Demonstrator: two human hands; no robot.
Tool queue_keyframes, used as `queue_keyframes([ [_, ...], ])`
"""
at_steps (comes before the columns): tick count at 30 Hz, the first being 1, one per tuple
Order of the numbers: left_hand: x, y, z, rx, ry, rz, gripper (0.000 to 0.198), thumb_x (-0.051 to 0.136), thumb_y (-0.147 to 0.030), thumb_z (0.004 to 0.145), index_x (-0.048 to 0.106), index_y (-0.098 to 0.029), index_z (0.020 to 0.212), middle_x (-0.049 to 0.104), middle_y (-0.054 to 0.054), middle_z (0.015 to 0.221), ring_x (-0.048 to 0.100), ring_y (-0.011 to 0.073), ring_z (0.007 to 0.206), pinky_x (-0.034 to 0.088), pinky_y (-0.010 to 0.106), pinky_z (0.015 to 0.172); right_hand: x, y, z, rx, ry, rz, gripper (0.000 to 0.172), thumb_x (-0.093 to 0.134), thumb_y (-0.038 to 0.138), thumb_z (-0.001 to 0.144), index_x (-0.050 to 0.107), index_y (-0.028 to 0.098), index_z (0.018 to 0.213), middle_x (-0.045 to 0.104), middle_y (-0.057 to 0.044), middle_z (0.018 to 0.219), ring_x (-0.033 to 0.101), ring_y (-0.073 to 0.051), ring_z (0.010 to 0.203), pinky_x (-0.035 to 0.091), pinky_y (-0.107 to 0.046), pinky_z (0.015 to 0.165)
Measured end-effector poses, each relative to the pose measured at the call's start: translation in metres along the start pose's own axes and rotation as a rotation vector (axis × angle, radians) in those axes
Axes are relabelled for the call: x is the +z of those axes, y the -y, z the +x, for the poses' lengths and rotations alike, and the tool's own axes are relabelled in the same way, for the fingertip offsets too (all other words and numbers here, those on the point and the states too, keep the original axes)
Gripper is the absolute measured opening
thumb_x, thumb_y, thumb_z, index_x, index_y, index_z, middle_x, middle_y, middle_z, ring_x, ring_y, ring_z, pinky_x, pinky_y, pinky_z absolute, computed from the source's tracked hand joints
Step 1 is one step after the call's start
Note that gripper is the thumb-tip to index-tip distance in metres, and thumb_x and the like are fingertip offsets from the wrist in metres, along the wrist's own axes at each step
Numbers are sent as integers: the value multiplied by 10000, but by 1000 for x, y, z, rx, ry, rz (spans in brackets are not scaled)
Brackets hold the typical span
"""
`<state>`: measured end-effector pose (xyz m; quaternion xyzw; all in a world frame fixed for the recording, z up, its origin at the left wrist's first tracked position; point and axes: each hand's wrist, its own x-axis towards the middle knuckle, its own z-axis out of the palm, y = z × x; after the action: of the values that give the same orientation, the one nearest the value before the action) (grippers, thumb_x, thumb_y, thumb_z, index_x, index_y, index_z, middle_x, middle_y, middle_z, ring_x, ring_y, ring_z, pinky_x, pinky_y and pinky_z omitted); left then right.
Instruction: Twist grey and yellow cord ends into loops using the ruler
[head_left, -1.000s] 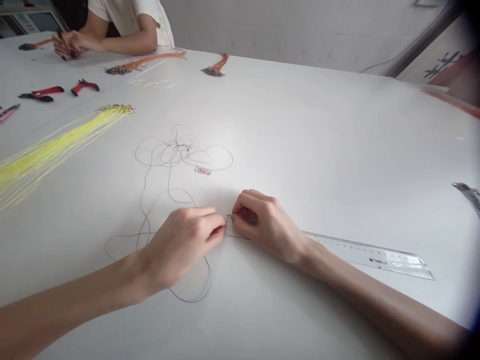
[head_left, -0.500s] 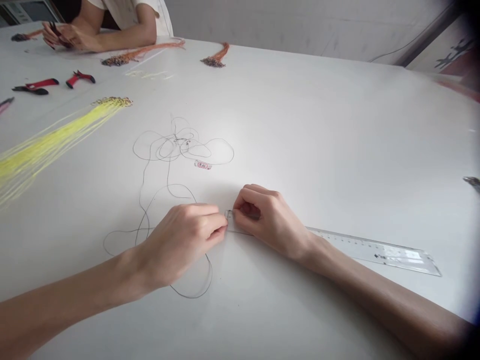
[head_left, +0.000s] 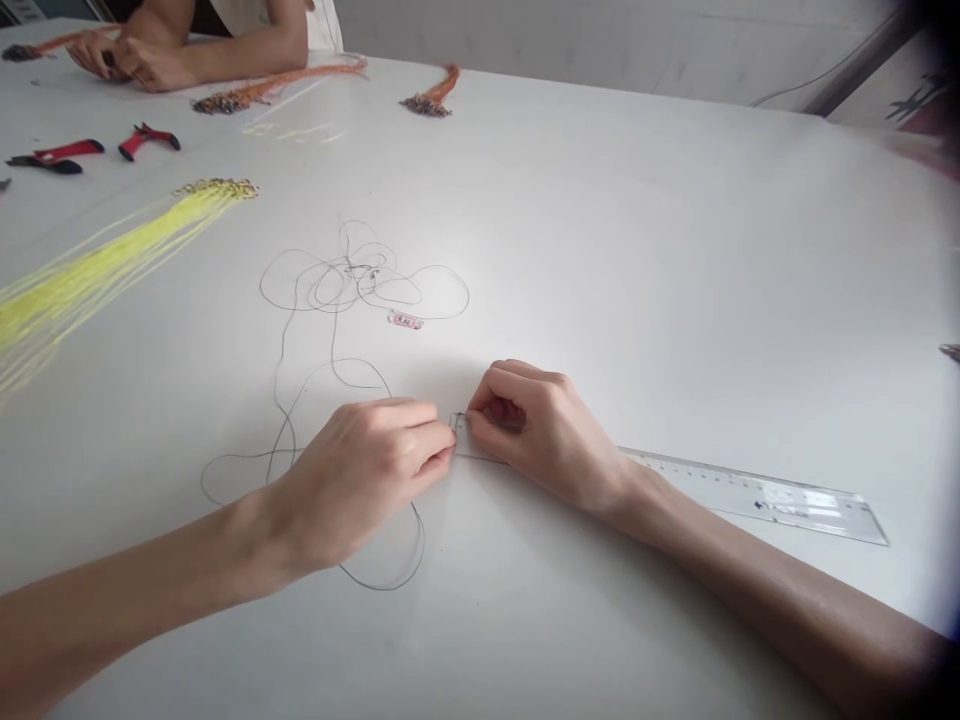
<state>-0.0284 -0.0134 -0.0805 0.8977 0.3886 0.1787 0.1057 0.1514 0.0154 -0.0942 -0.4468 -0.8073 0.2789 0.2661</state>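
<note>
A thin dark cord (head_left: 330, 300) lies in loose tangled loops on the white table (head_left: 637, 250), with a small pink tag (head_left: 405, 321) beside the loops. My left hand (head_left: 367, 470) is closed in a pinch on the cord at the left end of a clear plastic ruler (head_left: 757, 492). My right hand (head_left: 536, 425) is closed too, fingers curled over that same ruler end, pinching the cord close to my left fingertips. The ruler runs off to the right under my right wrist.
A bundle of yellow cords (head_left: 90, 270) lies at the left. Red-handled pliers (head_left: 148, 139) and another red tool (head_left: 52, 155) sit at the far left. Orange cord bundles (head_left: 431, 98) lie at the back, where another person's hands (head_left: 120, 55) rest.
My hands have stayed pinched together at the ruler's end. The view has tilted a little, so everything sits slightly higher in the picture. The other person's hands shifted left.
</note>
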Motion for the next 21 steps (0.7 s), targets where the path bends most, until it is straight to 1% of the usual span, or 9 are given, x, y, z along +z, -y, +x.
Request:
queue_keyframes([
  [3, 0, 0, 0, 15, 6, 24, 272, 451, -72, 843, 571, -114, 603, 407, -25, 545, 372, 69, 483, 310, 206, 448, 0, 1, -1, -2, -9, -8, 181, 458, 58, 704, 393, 177, 585, 430, 15, 596, 359, -92, 557, 300, -220, 517],
  [10, 0, 1, 2, 26, 1, 26, 254, 457, -85, 851, 599, -112, 642, 427, -19, 550, 386, 76, 490, 326, 208, 454, 0, 1, -1, -16, -16, -18, 180, 454, 57, 696, 380, 176, 583, 416, 19, 584, 358, -92, 565, 293, -215, 513],
  [15, -2, 0, 2, 16, 20, 31, 252, 461, -67, 837, 580, -111, 619, 411, -25, 548, 374, 71, 488, 311, 206, 453, 1, 0, 0, -18, -17, -27, 191, 454, 65, 700, 362, 182, 581, 415, 19, 587, 354, -94, 561, 289, -221, 517],
  [19, 0, 1, 3, -8, -28, -10, 232, 460, -59, 821, 562, -122, 622, 409, -35, 544, 360, 66, 486, 301, 204, 453, 1, 1, 0, -10, -20, -21, 178, 451, 66, 699, 380, 179, 581, 421, 17, 589, 356, -94, 565, 294, -221, 519],
  [21, 2, 2, 3, -28, -62, -32, 189, 475, -67, 809, 563, -131, 654, 407, -44, 543, 358, 63, 485, 300, 200, 451, 0, 2, 0, 20, -9, 4, 168, 458, 65, 696, 409, 173, 577, 428, 17, 592, 360, -90, 564, 297, -219, 515],
])
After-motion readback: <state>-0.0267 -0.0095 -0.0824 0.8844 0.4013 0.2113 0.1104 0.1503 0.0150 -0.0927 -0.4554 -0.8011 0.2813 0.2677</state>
